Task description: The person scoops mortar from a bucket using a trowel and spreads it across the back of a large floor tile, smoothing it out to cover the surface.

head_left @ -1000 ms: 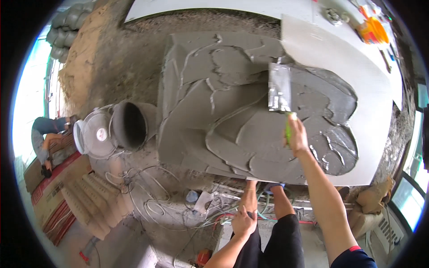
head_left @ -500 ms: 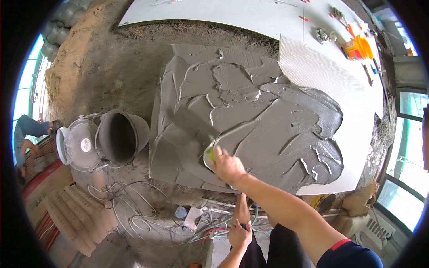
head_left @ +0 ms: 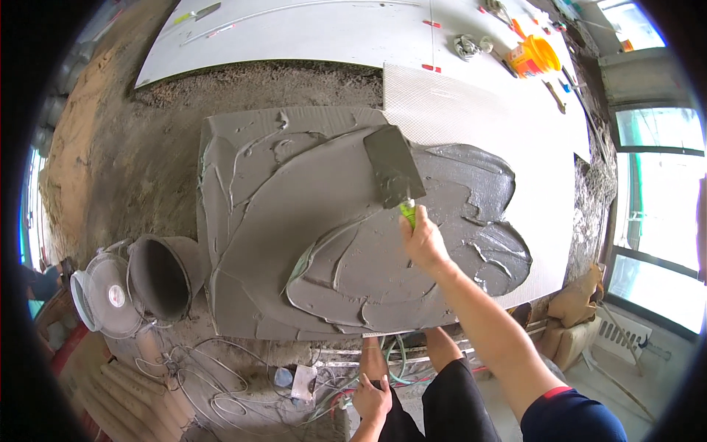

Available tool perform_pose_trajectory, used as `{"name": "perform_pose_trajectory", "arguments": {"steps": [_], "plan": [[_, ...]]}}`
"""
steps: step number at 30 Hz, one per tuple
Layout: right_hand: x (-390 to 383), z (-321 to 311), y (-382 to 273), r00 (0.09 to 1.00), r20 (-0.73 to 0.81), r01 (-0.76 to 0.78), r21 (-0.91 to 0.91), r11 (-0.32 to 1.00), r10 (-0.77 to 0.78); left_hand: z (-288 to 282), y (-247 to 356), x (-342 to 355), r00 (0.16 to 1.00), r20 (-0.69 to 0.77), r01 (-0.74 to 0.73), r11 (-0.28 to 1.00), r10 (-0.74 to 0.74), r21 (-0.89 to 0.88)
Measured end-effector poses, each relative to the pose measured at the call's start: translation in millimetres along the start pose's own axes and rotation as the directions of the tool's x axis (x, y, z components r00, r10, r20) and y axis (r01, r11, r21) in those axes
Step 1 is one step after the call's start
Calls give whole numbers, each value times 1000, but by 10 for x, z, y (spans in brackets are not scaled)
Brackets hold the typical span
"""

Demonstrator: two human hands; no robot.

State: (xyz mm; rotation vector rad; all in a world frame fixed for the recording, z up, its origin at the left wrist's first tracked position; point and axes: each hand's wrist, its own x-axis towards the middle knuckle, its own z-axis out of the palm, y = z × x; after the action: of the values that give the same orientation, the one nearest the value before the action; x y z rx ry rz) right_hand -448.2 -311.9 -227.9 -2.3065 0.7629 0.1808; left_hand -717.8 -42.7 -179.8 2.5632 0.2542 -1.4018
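My right hand [head_left: 423,236] grips the green handle of a wide metal trowel [head_left: 392,166], its blade lying on grey wet mortar [head_left: 258,199] near the upper middle of the coated area. The mortar, marked with swirled ridges, covers much of a large pale panel with a fine grid texture [head_left: 471,118]. My left hand [head_left: 372,398] rests on my left knee below the panel's near edge, fingers partly spread and loosely bent, with no tool visible in it.
At left stand a grey bucket [head_left: 158,280], a fan [head_left: 110,295], boxes [head_left: 110,390] and a person [head_left: 40,283]. Cables [head_left: 224,387] cross the floor. A white board [head_left: 280,37] beyond holds tools and an orange bucket [head_left: 534,59]. Windows [head_left: 655,199] line the right.
The trowel first swept down-left, then up to the mortar's far part, smoothing a broad band. My left hand stayed at my knee. The view has shifted rightward.
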Motion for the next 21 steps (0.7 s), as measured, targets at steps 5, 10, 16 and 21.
{"name": "perform_pose_trajectory", "arguments": {"steps": [5, 10, 16, 21], "plan": [[465, -576, 443, 999, -50, -15, 24, 1000, 16, -39, 134, 5, 999, 22, 22, 1000, -23, 11], [434, -665, 441, 919, 234, -376, 271, 886, 318, 74, 255, -5, 1000, -25, 17, 999, -15, 52], [-98, -1226, 935, 742, 658, 212, -410, 887, 127, 128, 599, -60, 995, -89, 52, 999, -51, 5], [1295, -1894, 1424, 798, 587, 496, -509, 703, -137, 299, 837, -153, 986, -30, 162, 987, -162, 0]]}}
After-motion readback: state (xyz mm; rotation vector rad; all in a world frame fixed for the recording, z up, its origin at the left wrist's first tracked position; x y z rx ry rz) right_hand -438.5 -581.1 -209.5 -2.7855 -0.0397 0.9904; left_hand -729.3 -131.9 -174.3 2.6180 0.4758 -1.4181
